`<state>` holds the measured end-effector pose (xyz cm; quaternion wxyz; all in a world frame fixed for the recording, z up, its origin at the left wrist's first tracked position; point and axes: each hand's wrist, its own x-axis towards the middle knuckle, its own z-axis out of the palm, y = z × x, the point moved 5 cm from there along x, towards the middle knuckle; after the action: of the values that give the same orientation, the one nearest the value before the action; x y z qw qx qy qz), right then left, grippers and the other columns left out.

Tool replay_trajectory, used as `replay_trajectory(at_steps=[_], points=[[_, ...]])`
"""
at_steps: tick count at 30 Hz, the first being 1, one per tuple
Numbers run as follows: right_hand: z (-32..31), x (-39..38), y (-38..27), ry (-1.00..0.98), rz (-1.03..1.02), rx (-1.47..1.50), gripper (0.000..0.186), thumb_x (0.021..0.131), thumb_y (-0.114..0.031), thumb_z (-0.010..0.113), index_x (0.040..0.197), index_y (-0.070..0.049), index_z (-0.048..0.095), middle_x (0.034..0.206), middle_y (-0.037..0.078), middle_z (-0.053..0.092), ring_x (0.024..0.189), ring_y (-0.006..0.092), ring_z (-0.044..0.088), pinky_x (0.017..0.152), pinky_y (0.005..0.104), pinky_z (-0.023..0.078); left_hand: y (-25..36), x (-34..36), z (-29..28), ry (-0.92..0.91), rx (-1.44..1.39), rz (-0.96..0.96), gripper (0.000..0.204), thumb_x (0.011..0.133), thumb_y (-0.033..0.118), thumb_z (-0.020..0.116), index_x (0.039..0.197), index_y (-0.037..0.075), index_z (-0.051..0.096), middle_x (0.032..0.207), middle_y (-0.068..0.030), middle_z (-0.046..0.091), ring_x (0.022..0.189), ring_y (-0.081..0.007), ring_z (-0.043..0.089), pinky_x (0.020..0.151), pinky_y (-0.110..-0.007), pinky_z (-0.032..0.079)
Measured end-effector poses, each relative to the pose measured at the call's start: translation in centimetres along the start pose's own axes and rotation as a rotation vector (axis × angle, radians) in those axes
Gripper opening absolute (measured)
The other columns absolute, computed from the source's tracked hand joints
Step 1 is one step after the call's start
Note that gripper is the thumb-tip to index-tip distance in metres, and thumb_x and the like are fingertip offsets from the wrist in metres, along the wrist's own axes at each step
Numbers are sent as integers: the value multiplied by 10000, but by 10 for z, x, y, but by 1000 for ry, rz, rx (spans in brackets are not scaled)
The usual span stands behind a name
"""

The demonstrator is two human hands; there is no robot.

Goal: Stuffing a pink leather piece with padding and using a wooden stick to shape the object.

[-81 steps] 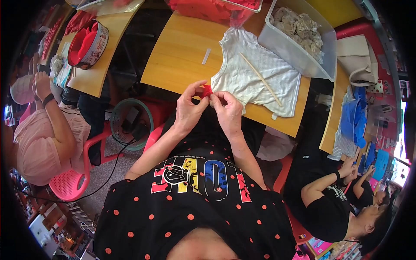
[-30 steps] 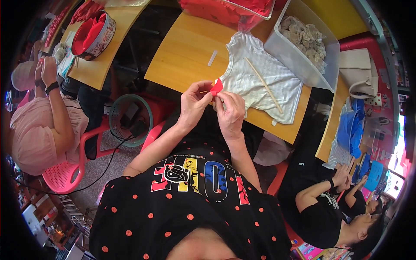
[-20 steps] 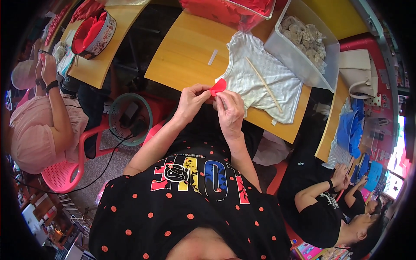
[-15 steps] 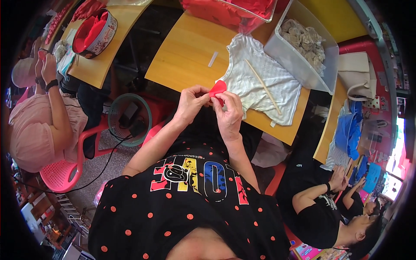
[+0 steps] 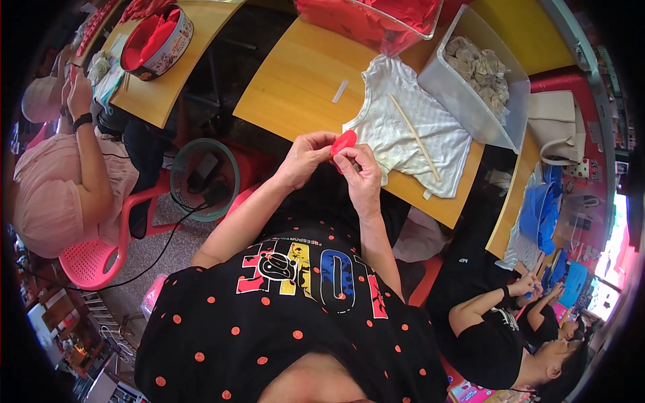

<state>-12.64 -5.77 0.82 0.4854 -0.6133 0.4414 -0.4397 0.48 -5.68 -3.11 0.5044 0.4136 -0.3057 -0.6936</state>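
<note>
A small red piece, thin and petal-shaped, is pinched between my two hands just over the near edge of the wooden table. My left hand grips its left side with thumb and fingertips. My right hand holds its lower part, fingers curled in. Beyond them a white sleeveless shirt lies on the yellow wooden table, with a light wooden stick across it. A small pale strip lies left of the shirt.
Bins of red pieces and crumpled beige bundles stand behind. A round tin of red pieces is left. A co-worker in pink sits left, others in black right. A green basket, pink chair and blue pieces surround me.
The view has shifted slightly. My hands stay on the red piece; it now stands rounded above my fingertips, and my right thumb has moved up against it.
</note>
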Motion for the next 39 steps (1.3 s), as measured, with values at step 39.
replay_trajectory(at_steps=[39], points=[[17, -14, -29, 208, -511, -664, 169, 775, -106, 694, 896, -63, 584, 976, 80, 602, 861, 239, 562, 799, 369, 410, 5, -11, 15, 366, 363, 366, 257, 807, -42, 608, 1045, -13, 515, 925, -63, 613, 839, -120, 591, 766, -261, 497]])
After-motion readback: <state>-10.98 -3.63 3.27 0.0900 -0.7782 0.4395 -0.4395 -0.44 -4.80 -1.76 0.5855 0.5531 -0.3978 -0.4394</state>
